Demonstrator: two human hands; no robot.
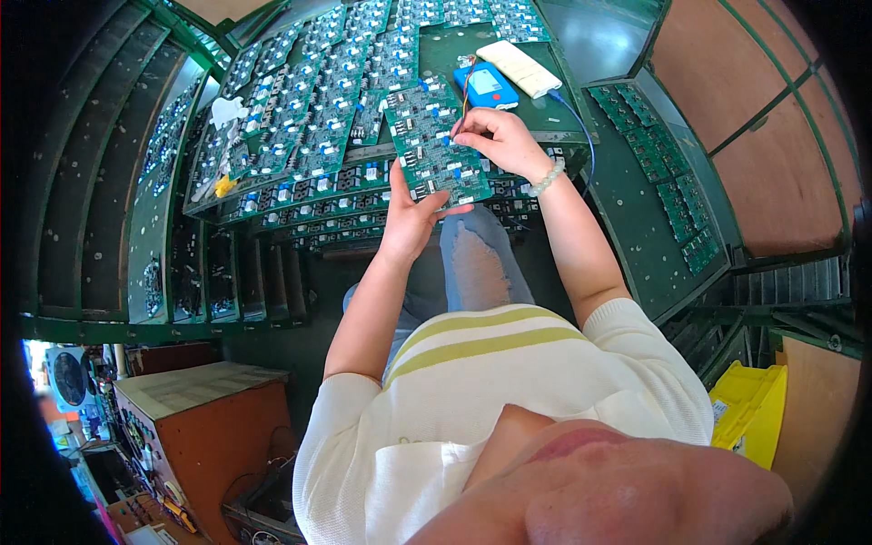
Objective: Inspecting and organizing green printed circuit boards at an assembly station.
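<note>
Your left hand (411,218) props up the green circuit board (436,141) from below, fingers spread along its lower edge. Your right hand (498,138), at the board's three o'clock, pinches thin probe wires against that edge; these run to the blue tester (486,86) at twelve o'clock. This board looks mid-check, I'd judge, while many boards (309,100) fill the bench (581,41) at ten o'clock, their status unclear.

Green boards, painted metal, plastic and wood

The circuit board (436,145) at upper centre is matt green laminate studded with shiny solder; the counter (636,227) looks like dull green painted metal, the tester (487,86) glossy blue plastic, the bin (749,409) at lower right smooth yellow plastic, the cabinet (204,427) at lower left brown wood.
</note>
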